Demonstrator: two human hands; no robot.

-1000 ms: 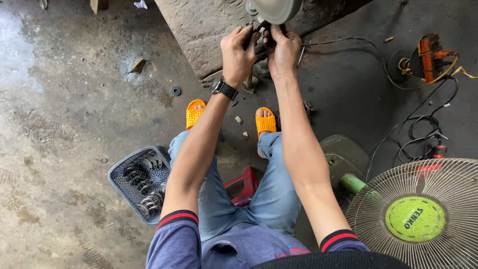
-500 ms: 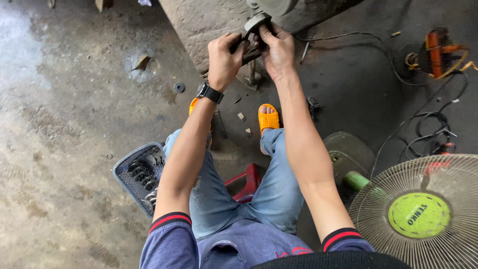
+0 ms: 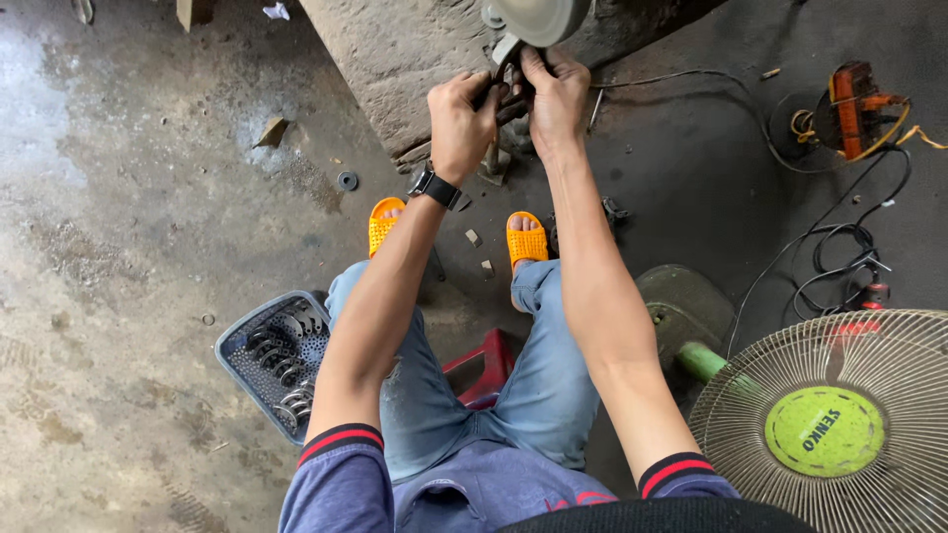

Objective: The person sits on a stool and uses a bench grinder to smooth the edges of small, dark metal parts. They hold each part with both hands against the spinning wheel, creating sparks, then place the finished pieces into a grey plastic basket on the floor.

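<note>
**Two hands on a dark metal piece at the grinding wheel**

Two bare hands meet at top centre, both clamped round one small dark metal part point(image 3: 506, 94). It sits just under the round grey grinding wheel point(image 3: 538, 18); can't tell if part and wheel touch. Left hand point(image 3: 462, 118), black wristwatch point(image 3: 435, 186) on the wrist, fingers curled tight on the part's left end. Right hand point(image 3: 555, 97) wraps the right end, fingers closed over it, thumb on top.

Floor: rough grey concrete point(image 3: 118, 237), stained, w/ a pale wet-looking patch at far left; turns darker, near black, on the right. Wheel stands by a coarse concrete block point(image 3: 395, 59). Bits of debris and a small metal ring point(image 3: 348, 181) lie scattered on the floor.

Person sits on a low red plastic stool point(image 3: 482, 367), blue jeans, orange perforated slippers point(image 3: 526, 240) flat on the floor. By the left knee: grey plastic mesh basket point(image 3: 237, 350) holding curved dark metal pieces point(image 3: 288, 365), stacked loosely. Lower right: round wire-guard fan point(image 3: 839, 424) w/ green hub, on a green stem. Black cables point(image 3: 839, 257) loop across the dark floor toward an orange cord reel point(image 3: 854, 109) at upper right.
</note>
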